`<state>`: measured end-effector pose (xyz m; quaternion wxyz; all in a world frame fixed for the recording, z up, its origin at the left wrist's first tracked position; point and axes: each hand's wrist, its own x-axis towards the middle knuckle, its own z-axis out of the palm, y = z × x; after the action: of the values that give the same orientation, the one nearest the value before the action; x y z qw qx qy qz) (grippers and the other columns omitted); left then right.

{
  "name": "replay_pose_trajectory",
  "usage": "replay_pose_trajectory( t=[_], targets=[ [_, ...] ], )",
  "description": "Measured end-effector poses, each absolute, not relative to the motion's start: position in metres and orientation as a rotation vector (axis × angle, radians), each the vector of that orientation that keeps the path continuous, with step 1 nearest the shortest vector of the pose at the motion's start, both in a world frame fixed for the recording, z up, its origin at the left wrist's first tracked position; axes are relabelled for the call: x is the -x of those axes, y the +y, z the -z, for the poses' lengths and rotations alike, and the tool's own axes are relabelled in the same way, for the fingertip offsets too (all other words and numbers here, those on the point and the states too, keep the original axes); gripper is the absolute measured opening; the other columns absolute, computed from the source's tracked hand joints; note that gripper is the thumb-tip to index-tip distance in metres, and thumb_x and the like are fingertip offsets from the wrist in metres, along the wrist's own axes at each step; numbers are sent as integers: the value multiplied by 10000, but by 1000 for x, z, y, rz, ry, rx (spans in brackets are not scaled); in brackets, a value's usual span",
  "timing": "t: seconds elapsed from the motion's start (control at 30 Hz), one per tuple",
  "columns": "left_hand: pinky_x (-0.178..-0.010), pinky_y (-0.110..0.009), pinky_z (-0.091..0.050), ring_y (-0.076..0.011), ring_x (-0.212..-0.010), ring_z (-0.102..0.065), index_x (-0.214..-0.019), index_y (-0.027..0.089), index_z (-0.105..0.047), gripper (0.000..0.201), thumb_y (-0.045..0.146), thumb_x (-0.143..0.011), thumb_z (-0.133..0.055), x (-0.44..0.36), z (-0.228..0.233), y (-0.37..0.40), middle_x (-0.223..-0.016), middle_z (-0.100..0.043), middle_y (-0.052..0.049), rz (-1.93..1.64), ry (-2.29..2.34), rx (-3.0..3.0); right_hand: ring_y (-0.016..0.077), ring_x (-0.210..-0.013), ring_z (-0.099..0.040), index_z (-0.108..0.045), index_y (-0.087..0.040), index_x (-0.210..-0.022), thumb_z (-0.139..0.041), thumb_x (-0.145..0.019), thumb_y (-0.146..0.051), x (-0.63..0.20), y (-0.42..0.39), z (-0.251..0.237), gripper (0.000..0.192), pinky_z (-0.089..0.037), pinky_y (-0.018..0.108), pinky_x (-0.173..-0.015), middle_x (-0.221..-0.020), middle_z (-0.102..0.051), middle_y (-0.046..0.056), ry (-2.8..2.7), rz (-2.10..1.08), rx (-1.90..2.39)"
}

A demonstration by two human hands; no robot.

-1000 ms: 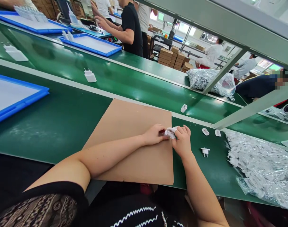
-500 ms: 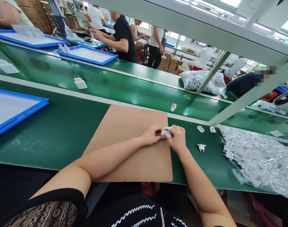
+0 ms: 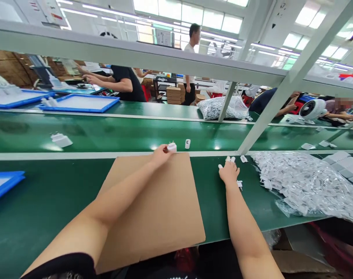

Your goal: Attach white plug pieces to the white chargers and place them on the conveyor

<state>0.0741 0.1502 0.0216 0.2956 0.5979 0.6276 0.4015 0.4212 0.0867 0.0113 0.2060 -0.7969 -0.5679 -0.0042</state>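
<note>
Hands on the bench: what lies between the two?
In the head view, just a corner of the cardboard sheet and a strip of green bench lie between left hand and right hand.

left hand (image 3: 161, 153): grips white plug (image 3: 172, 147) | right hand (image 3: 229, 172): flat on bench (image 3: 63, 190)

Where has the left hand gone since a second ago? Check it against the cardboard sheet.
Yes: the left hand moved from the cardboard sheet right edge to its far edge.

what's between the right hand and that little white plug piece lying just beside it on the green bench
Nothing visible. The right hand rests on the green bench with the small white plug piece right beside its wrist; whether they touch is unclear. The left hand holds a white part elsewhere.
</note>
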Motion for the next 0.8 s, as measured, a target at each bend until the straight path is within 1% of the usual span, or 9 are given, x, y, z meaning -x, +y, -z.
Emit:
replay_pose_trajectory(
  t=[0.17, 0.23, 0.3, 0.37, 0.43, 0.53, 0.6, 0.7, 0.8],
  targets=[
    [-987, -426, -491, -343, -1126, -653, -1095, 131, -694, 369, 323, -781, -709, -51, -40, 190, -1164, -731, -169, -959, 1983, -1522, 331, -1124, -609, -681, -144, -1230, -544, -886, -74, -413, 75, -16, 377, -502, 434, -927, -1244, -606, 226, -1636, -44, 2136],
    [-1010, -510, -475, -427, -1229, -601, -1187, 122, -670, 479, 372, -780, -699, -53, -40, 190, -1234, -694, -217, -888, 2080, -1502, 297, -1062, -617, -688, -156, -1203, -572, -869, -68, -407, 73, -19, 365, -501, 386, -897, -1213, -610, 194, -1612, -82, 2112],
    [-1071, -642, -396, -529, -1398, -426, -1401, 103, -548, 717, 463, -796, -683, -60, -35, 185, -1483, -519, -283, -896, 2248, -1486, 266, -975, -619, -686, -158, -1165, -588, -878, -109, -401, 71, -23, 307, -500, 366, -861, -1195, -604, 173, -1583, -129, 2083],
    [-1150, -670, -314, -501, -1508, -271, -1575, 148, -356, 823, 494, -868, -598, -70, -29, 181, -1687, -258, -232, -1080, 2413, -1686, 234, -874, -616, -681, -159, -1121, -592, -895, -169, -394, 69, -27, 243, -502, 354, -810, -1198, -592, 157, -1563, -185, 2044],
    [-1210, -617, -278, -422, -1553, -227, -1636, 214, -282, 795, 386, -905, -546, -82, -23, 183, -1749, -155, -146, -1038, 2256, -2163, 209, -825, -621, -677, -161, -1094, -611, -892, -215, -387, 66, -29, 219, -504, 341, -781, -1237, -581, 149, -1562, -239, 1998],
    [-1226, -535, -304, -342, -1565, -271, -1598, 306, -424, 803, 205, -812, -553, -96, -17, 199, -1724, -304, -72, -488, 1743, -2672, 218, -902, -664, -680, -165, -1118, -653, -881, -266, -379, 60, -31, 260, -518, 326, -817, -1290, -597, 143, -1580, -299, 1925],
    [-1194, -502, -366, -341, -1541, -332, -1517, 317, -554, 783, 181, -746, -548, -100, -14, 217, -1663, -433, -56, -178, 1571, -2729, 239, -996, -686, -662, -172, -1233, -658, -900, -303, -376, 57, -30, 359, -526, 322, -855, -1273, -648, 130, -1587, -330, 1889],
    [-1123, -472, -449, -387, -1414, -489, -1357, 262, -704, 652, 250, -726, -540, -96, -13, 245, -1535, -591, -71, -47, 1533, -2749, 270, -1016, -716, -622, -162, -1347, -669, -926, -372, -377, 56, -29, 473, -538, 335, -824, -1148, -741, 112, -1573, -374, 1881],
    [-1049, -462, -502, -389, -1179, -658, -1152, 222, -778, 494, 383, -758, -527, -86, -20, 262, -1298, -747, -112, -72, 1588, -2708, 287, -920, -745, -700, -165, -1212, -707, -911, -352, -379, 59, -28, 354, -527, 332, -727, -1028, -784, 108, -1569, -402, 1901]
  ],
)
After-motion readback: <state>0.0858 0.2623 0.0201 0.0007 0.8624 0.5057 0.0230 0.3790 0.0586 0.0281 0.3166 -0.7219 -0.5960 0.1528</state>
